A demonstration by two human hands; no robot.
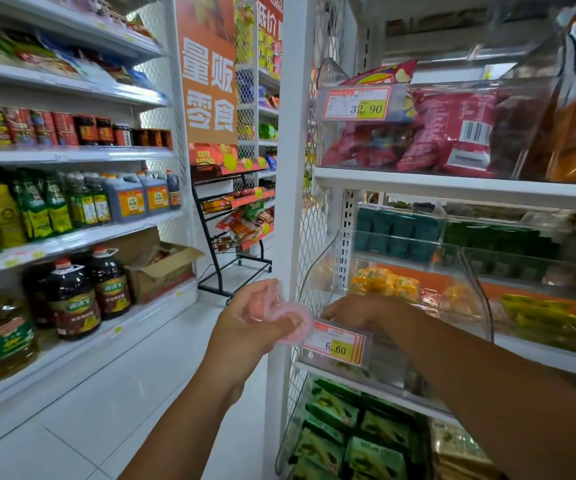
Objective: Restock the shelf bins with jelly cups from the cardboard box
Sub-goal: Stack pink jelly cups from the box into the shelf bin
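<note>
My left hand [251, 323] grips several pink jelly cups [279, 311] just left of the white shelf post. My right hand [362, 315] reaches over the front rim of a clear shelf bin [317, 282], above its 6.60 price tag [335, 342]; its fingers curl downward and I cannot see whether they hold anything. Yellow and orange jelly cups [387, 284] lie inside that bin. An open cardboard box [161, 268] sits on the low shelf across the aisle, at the left.
Oil bottles [71, 299] and sauce jugs fill the left shelves. A black wire snack rack [234, 230] stands at the aisle's end. Bins of green packs [352, 441] sit below, red snack bags [446, 133] above. White floor tiles [106, 410] run between the shelves.
</note>
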